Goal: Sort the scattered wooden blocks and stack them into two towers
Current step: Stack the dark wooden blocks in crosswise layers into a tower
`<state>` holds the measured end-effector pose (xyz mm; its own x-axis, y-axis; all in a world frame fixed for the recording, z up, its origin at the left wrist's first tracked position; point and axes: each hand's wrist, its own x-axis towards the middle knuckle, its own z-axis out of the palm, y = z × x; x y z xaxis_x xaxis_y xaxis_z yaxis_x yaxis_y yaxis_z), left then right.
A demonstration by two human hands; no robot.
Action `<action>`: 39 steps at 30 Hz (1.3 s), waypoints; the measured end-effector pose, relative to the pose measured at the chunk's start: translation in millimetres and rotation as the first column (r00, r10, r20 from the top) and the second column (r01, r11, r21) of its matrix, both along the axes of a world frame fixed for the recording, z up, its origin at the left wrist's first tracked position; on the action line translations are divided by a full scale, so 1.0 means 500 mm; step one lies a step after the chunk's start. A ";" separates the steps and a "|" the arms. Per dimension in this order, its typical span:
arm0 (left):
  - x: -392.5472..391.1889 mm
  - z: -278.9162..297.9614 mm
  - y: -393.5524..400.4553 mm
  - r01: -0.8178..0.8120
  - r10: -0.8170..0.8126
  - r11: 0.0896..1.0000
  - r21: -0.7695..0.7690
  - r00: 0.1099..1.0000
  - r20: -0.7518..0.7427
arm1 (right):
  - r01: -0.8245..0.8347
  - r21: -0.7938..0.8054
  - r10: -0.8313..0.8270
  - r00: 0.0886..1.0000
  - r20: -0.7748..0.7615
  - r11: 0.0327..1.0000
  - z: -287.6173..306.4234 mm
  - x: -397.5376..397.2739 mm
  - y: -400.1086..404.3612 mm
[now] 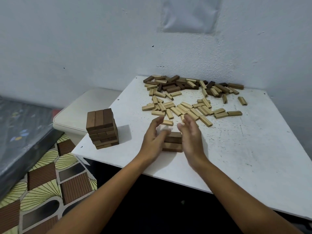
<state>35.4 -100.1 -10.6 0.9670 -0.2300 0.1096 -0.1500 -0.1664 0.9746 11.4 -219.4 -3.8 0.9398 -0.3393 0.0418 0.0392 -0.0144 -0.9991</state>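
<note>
A tower of dark brown blocks (102, 128), several layers high, stands near the white table's left front corner. Between my two hands lies a low group of dark blocks (173, 142) on the table. My left hand (154, 135) is at its left side and my right hand (191, 134) at its right side, both with fingers straight and slightly blurred. Whether the palms touch the blocks I cannot tell. Light-coloured blocks (184, 109) lie scattered just beyond my hands. A mixed heap of dark and light blocks (189, 85) lies along the wall.
The white table (236, 149) is set into a wall corner, its front edge close to my forearms. A white cushioned seat (74, 115) stands left of it, and a patterned mat (47, 179) covers the floor at lower left.
</note>
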 end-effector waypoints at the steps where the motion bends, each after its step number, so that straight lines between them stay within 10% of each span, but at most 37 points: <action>1: 0.004 0.002 0.016 0.013 -0.018 0.996 0.092 0.998 0.056 | -0.008 -0.104 0.009 1.000 0.004 0.995 -0.002 -0.001 -0.016; 6: 0.029 0.006 0.090 0.168 -0.280 0.837 0.521 0.949 0.144 | -0.327 -0.555 0.298 0.944 -0.145 0.765 -0.008 -0.008 -0.102; 13: 0.054 0.008 0.097 0.209 -0.359 0.741 0.638 0.926 0.114 | -0.459 -0.711 0.332 0.886 -0.324 0.533 -0.002 -0.002 -0.126; 28: 0.056 0.009 0.085 0.173 -0.306 0.800 0.575 0.941 0.143 | -0.391 -0.677 0.330 0.917 -0.226 0.624 -0.006 0.003 -0.131; 39: 0.063 0.138 0.072 0.019 -0.071 0.979 0.204 0.966 0.249 | -0.349 -0.498 0.413 0.910 0.021 0.794 0.124 0.063 -0.135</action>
<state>66.9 -64.2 58.5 0.9012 -0.3150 0.2978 -0.4001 -0.3398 0.8512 43.2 -287.1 58.2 0.9646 0.1373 0.2251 0.2630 -0.4406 -0.8583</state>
